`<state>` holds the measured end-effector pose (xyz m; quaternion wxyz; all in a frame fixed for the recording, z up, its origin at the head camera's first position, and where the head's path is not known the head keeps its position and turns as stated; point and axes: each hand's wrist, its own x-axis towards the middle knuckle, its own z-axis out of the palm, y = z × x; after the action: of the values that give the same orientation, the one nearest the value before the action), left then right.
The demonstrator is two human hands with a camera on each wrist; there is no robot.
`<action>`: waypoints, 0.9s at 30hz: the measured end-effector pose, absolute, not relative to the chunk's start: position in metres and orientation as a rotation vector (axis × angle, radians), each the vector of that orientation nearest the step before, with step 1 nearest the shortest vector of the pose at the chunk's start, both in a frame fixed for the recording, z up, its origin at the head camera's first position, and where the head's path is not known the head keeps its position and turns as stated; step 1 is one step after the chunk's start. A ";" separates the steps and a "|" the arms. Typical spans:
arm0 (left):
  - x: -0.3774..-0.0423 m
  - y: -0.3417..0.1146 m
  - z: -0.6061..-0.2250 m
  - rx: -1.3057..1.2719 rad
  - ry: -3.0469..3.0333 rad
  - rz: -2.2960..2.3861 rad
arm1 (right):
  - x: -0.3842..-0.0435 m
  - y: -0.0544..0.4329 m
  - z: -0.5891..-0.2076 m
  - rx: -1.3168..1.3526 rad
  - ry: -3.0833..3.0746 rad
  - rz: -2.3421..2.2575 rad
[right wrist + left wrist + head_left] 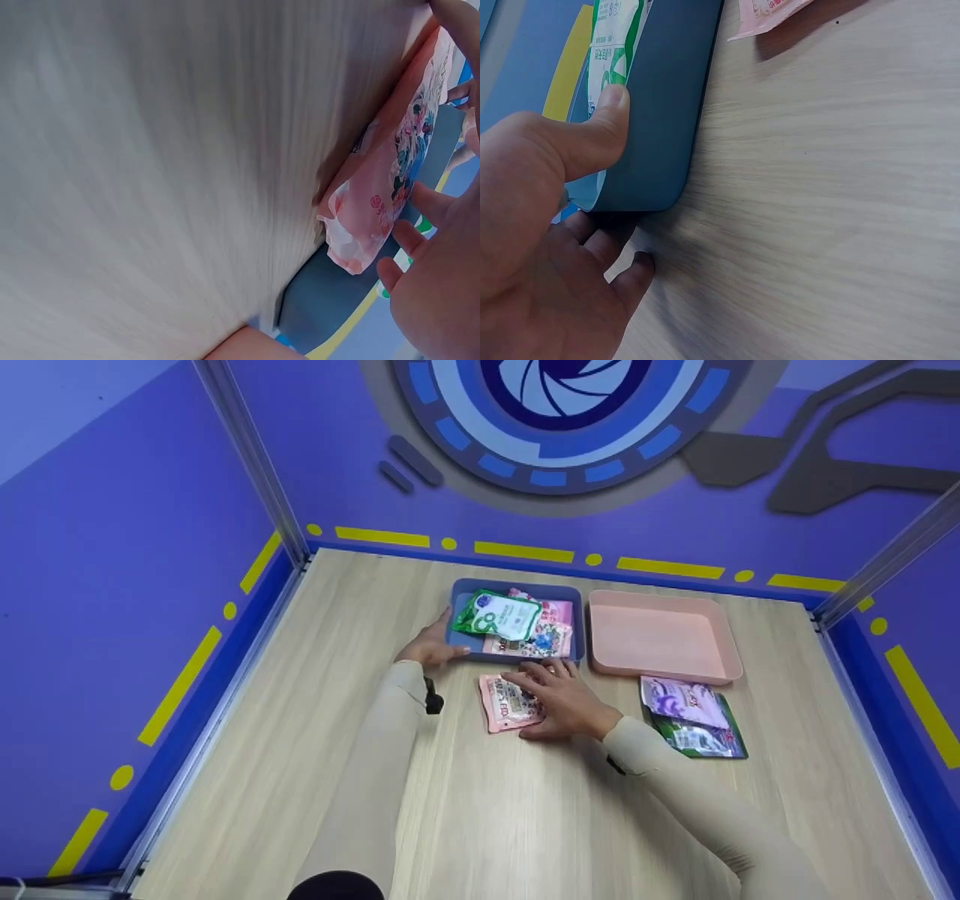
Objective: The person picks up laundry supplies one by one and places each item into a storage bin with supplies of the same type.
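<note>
A blue tray [517,658] holds several flat packets, with a green and white packet [504,616] on top of pink ones [555,611]. My left hand [431,645] grips the tray's near left corner. In the left wrist view its thumb [604,127] lies over the rim, and the fingers [634,281] are at the tray's end wall. A pink packet with a flower print [506,703] lies on the table in front of the tray. Over its right part, my right hand [566,701] is spread, thumb at the near edge and fingertips [409,236] at the far edge.
To the right of the blue tray stands a pink tray [664,637] with nothing in it. A purple packet [684,701] overlaps a dark green one [705,739] on the table in front of it. Blue-purple panels [135,585] enclose the table [480,825] at the back and sides.
</note>
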<state>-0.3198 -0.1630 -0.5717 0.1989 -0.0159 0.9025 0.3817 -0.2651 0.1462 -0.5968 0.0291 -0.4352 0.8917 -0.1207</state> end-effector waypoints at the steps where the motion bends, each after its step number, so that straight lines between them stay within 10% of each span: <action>1: -0.320 -0.163 -0.572 -0.050 2.521 1.069 | -0.265 0.146 -0.597 -1.335 2.749 -0.377; 27: -0.319 -0.162 -0.571 -0.054 2.500 1.153 | -0.265 0.146 -0.597 -1.293 2.753 -0.366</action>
<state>-0.3185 -0.1619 -0.5711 0.1929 -0.0192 0.8909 0.4108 -0.2648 0.1460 -0.5970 0.0389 -0.4219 0.8979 -0.1192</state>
